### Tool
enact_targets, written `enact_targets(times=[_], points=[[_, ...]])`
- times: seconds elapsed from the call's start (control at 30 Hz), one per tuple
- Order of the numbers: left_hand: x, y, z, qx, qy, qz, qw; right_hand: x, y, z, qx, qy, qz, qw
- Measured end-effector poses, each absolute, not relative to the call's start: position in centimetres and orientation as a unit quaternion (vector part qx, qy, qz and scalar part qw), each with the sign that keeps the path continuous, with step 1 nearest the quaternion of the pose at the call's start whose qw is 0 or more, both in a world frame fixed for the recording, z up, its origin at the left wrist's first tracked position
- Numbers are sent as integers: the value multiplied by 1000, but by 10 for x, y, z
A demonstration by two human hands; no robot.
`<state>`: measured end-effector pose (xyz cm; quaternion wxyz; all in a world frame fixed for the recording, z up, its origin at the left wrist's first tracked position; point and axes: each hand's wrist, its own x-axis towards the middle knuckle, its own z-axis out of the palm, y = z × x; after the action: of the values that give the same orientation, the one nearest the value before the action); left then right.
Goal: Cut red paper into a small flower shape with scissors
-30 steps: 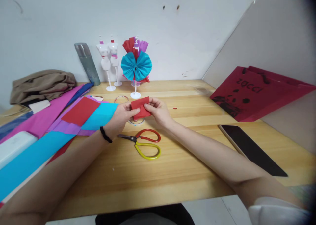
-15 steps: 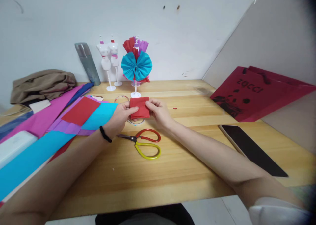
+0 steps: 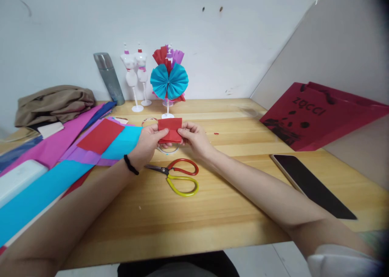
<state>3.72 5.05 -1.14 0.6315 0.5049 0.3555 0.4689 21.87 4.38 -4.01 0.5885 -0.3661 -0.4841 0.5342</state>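
Pinching one folded red piece point(image 3: 173, 125) between two bare hands, the person has it up over the middle of the wooden table point(image 3: 194, 224), as the head view shows. The left hand point(image 3: 148, 142) grips its left side, thumb in front and fingers curled behind; the right hand point(image 3: 196, 139) nips its right edge the same way. One black band point(image 3: 131, 165) circles the left wrist.

Nearer the person lies one pair of scissors point(image 3: 164, 170), with two handle loops (one red, one yellow). Behind the hands I count three small white dress stands: two close together point(image 3: 131, 75) with narrow bands on them, and one point(image 3: 167, 116) bearing two teal pleated fans point(image 3: 176, 82) that spread like a bow. One grey-green flask point(image 3: 110, 80) leans against the wall.

Over on the left, one flat red sheet point(image 3: 101, 136) tops a spread of purple, pink and teal material, with one bundle of brown cloth point(image 3: 56, 105) beyond. To the right are one tilted red bag point(image 3: 313, 119) and one dark-faced phone point(image 3: 314, 186).
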Motion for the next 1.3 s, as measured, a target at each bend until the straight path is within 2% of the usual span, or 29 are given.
enact_targets(times=[0.43,1.3], points=[[34,52,-13,520,345,423,657,221,45,-38,-373,-505,503,594],[35,55,-16,592,358,378,615,219,40,-34,-391,-496,497,595]])
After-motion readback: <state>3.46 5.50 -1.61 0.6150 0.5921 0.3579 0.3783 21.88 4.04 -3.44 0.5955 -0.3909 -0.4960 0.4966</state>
